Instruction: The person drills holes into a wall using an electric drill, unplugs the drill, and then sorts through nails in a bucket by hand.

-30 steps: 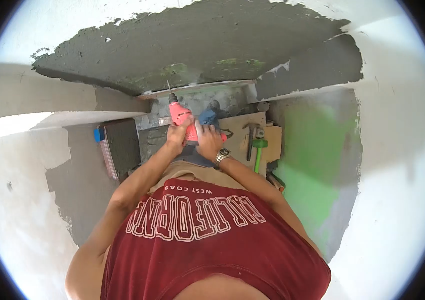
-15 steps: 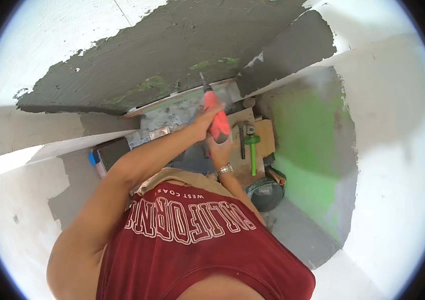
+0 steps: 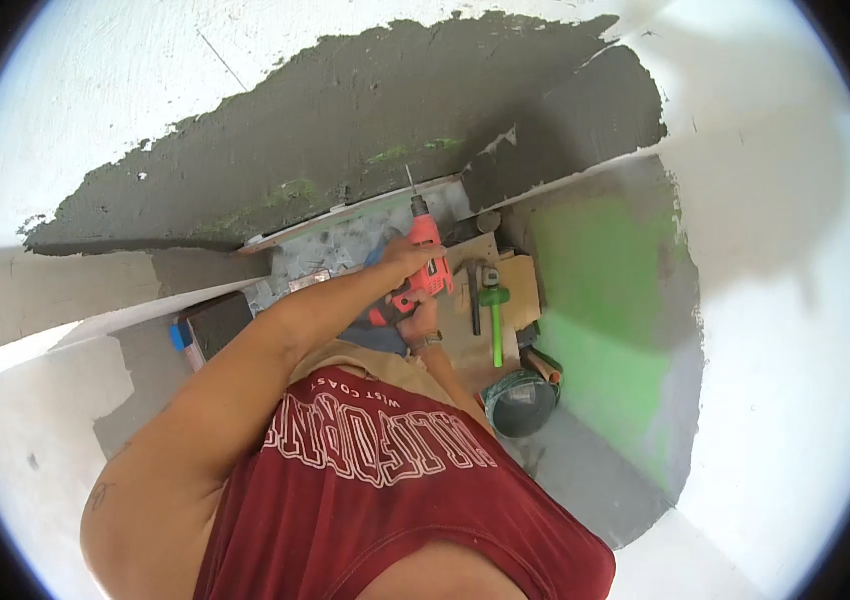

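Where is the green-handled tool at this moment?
In the head view, the green-handled tool lies right of the pink-red drill, immediately beside the dark tool.

L grip (image 3: 413, 257) fwd of R grip (image 3: 419, 322), both curled, L arm (image 3: 315, 317) extd.

Top (image 3: 385, 510): one, dark red, sleeveless, creased at the sides; rounded neckline (image 3: 437, 534) with a stitched seam along it.

Large print (image 3: 375, 445): block capitals in white outline across the chest, "LIFORN" legible, the outer letters bent by folds.

Small print (image 3: 345, 388): "WEST COAST", plain white capitals, set below the large lettering, toward the waist.

Waist cloth (image 3: 360, 364): tan, rumpled, visible past the top; cut unclear.

Watch (image 3: 427, 341): one, right wrist, silver-toned metal bracelet; dial too small to read.

Left arm (image 3: 245, 385): bare to the shoulder.

Marking (image 3: 100, 496): small, dark, thin-lined, looped; left upper arm.

Right forearm (image 3: 458, 385): bare.

Left hand (image 3: 408, 256), right hand (image 3: 419, 322): both bare.
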Action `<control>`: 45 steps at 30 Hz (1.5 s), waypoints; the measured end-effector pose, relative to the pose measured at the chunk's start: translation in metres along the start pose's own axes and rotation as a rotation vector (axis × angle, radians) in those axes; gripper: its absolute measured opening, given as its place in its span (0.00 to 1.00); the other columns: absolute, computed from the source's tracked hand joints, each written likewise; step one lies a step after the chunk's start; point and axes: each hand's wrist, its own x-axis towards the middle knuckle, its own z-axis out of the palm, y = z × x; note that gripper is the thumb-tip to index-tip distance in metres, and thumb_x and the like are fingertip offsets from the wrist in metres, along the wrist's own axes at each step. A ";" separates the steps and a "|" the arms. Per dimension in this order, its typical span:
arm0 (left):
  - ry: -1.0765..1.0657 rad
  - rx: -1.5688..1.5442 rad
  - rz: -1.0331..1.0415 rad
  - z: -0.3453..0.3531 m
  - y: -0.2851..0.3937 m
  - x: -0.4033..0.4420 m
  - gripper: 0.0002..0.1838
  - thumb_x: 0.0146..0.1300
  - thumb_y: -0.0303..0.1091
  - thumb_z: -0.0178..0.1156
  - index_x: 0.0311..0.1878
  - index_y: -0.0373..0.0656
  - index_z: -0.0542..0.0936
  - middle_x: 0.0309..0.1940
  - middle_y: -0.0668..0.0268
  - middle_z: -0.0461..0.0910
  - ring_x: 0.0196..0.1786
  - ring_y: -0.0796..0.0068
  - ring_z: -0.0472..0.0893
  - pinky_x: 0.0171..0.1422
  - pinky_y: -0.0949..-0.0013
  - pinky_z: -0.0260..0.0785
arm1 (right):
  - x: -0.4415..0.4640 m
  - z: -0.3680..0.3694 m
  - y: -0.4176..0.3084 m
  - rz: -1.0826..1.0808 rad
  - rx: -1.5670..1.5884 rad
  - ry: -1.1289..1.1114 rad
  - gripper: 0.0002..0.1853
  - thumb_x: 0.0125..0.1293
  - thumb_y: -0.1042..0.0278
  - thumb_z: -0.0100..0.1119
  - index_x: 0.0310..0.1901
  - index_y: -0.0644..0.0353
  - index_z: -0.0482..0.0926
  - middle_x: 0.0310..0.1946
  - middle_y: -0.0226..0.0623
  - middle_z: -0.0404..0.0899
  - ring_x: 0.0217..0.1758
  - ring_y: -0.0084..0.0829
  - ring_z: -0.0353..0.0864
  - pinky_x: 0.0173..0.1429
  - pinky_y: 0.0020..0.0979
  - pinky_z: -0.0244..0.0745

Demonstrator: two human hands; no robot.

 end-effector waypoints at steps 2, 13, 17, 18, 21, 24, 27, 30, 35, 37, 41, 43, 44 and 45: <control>-0.002 0.036 0.007 -0.003 0.005 0.007 0.44 0.39 0.65 0.79 0.45 0.31 0.86 0.44 0.50 0.87 0.45 0.59 0.88 0.47 0.58 0.78 | 0.005 0.006 -0.003 0.002 0.007 0.005 0.20 0.50 0.75 0.53 0.48 0.67 0.77 0.39 0.44 0.81 0.41 0.45 0.82 0.51 0.44 0.80; 0.005 0.022 0.025 -0.006 0.012 0.028 0.40 0.41 0.65 0.78 0.39 0.30 0.86 0.37 0.49 0.88 0.41 0.57 0.89 0.45 0.58 0.80 | 0.009 0.032 -0.027 0.105 -0.038 0.010 0.10 0.50 0.77 0.55 0.37 0.63 0.77 0.35 0.38 0.78 0.41 0.39 0.79 0.47 0.45 0.80; -0.023 -0.136 0.066 -0.011 0.021 0.014 0.37 0.42 0.62 0.78 0.39 0.33 0.87 0.38 0.51 0.88 0.41 0.59 0.89 0.46 0.58 0.80 | 0.039 -0.028 -0.015 -0.040 -0.395 -0.021 0.06 0.49 0.76 0.55 0.31 0.64 0.76 0.31 0.39 0.78 0.40 0.39 0.79 0.47 0.44 0.79; -0.050 -0.107 0.010 -0.013 0.025 0.013 0.36 0.43 0.62 0.78 0.39 0.34 0.87 0.38 0.51 0.89 0.41 0.60 0.89 0.46 0.59 0.80 | 0.027 -0.006 -0.026 0.053 -0.231 0.025 0.05 0.49 0.76 0.55 0.30 0.64 0.76 0.31 0.40 0.77 0.39 0.39 0.79 0.48 0.44 0.79; -0.048 -0.058 -0.059 -0.010 0.032 0.017 0.34 0.44 0.62 0.77 0.41 0.36 0.88 0.38 0.51 0.89 0.41 0.61 0.90 0.46 0.59 0.80 | 0.012 0.032 -0.041 0.132 -0.098 0.058 0.05 0.48 0.76 0.54 0.29 0.64 0.75 0.29 0.39 0.77 0.37 0.39 0.79 0.47 0.42 0.79; -0.060 -0.050 -0.056 -0.013 0.037 0.013 0.34 0.45 0.62 0.77 0.42 0.38 0.88 0.38 0.51 0.89 0.41 0.61 0.90 0.45 0.58 0.80 | 0.005 0.046 -0.046 0.119 -0.137 0.116 0.04 0.49 0.75 0.55 0.28 0.62 0.75 0.28 0.37 0.76 0.34 0.37 0.77 0.46 0.40 0.79; -0.050 -0.088 -0.067 -0.006 0.032 0.016 0.34 0.45 0.62 0.76 0.43 0.38 0.87 0.38 0.51 0.89 0.40 0.60 0.90 0.45 0.58 0.80 | 0.022 0.006 -0.037 0.057 -0.194 0.134 0.02 0.50 0.74 0.55 0.27 0.60 0.75 0.27 0.34 0.75 0.33 0.33 0.76 0.45 0.38 0.78; -0.075 -0.116 -0.057 -0.003 0.024 0.020 0.35 0.46 0.62 0.76 0.43 0.38 0.87 0.38 0.51 0.88 0.41 0.59 0.90 0.44 0.57 0.80 | 0.025 -0.012 -0.032 0.068 -0.187 0.148 0.01 0.51 0.74 0.56 0.27 0.57 0.75 0.27 0.31 0.75 0.32 0.30 0.74 0.45 0.37 0.77; -0.051 -0.149 0.001 0.002 0.015 0.030 0.39 0.45 0.60 0.78 0.48 0.32 0.84 0.41 0.48 0.87 0.43 0.58 0.89 0.45 0.56 0.80 | 0.043 -0.038 -0.021 0.048 -0.193 0.163 0.03 0.50 0.74 0.55 0.28 0.59 0.76 0.28 0.34 0.76 0.34 0.33 0.76 0.46 0.38 0.77; -0.027 -0.165 -0.050 0.007 0.011 0.033 0.41 0.44 0.58 0.79 0.50 0.29 0.81 0.43 0.46 0.86 0.43 0.57 0.89 0.47 0.57 0.81 | 0.027 -0.012 -0.027 0.087 -0.102 0.160 0.07 0.48 0.74 0.54 0.30 0.63 0.77 0.32 0.41 0.79 0.37 0.41 0.78 0.49 0.41 0.76; -0.038 -0.320 -0.028 0.010 0.007 0.034 0.44 0.43 0.54 0.82 0.53 0.27 0.75 0.46 0.45 0.85 0.45 0.55 0.88 0.49 0.58 0.81 | -0.004 0.056 -0.038 0.039 -0.142 0.147 0.05 0.49 0.75 0.54 0.30 0.62 0.76 0.32 0.42 0.80 0.35 0.41 0.78 0.48 0.42 0.78; -0.016 -0.296 -0.029 0.016 -0.002 0.045 0.45 0.42 0.53 0.82 0.54 0.28 0.74 0.47 0.46 0.85 0.46 0.55 0.88 0.50 0.59 0.81 | 0.009 0.039 -0.033 0.081 -0.042 0.068 0.07 0.50 0.76 0.53 0.32 0.65 0.76 0.33 0.46 0.81 0.36 0.44 0.80 0.46 0.43 0.81; -0.021 -0.304 -0.023 0.017 -0.004 0.046 0.46 0.41 0.53 0.82 0.55 0.28 0.74 0.48 0.46 0.84 0.47 0.55 0.88 0.50 0.59 0.81 | 0.010 0.034 -0.032 0.056 -0.072 0.100 0.08 0.50 0.75 0.53 0.33 0.66 0.77 0.33 0.46 0.81 0.36 0.44 0.81 0.47 0.43 0.81; -0.026 -0.311 -0.018 0.017 -0.005 0.045 0.47 0.41 0.53 0.82 0.55 0.27 0.73 0.48 0.45 0.84 0.47 0.55 0.88 0.50 0.59 0.81 | 0.008 0.034 -0.031 0.032 -0.103 0.133 0.08 0.50 0.75 0.53 0.33 0.66 0.77 0.33 0.46 0.81 0.36 0.45 0.81 0.47 0.44 0.81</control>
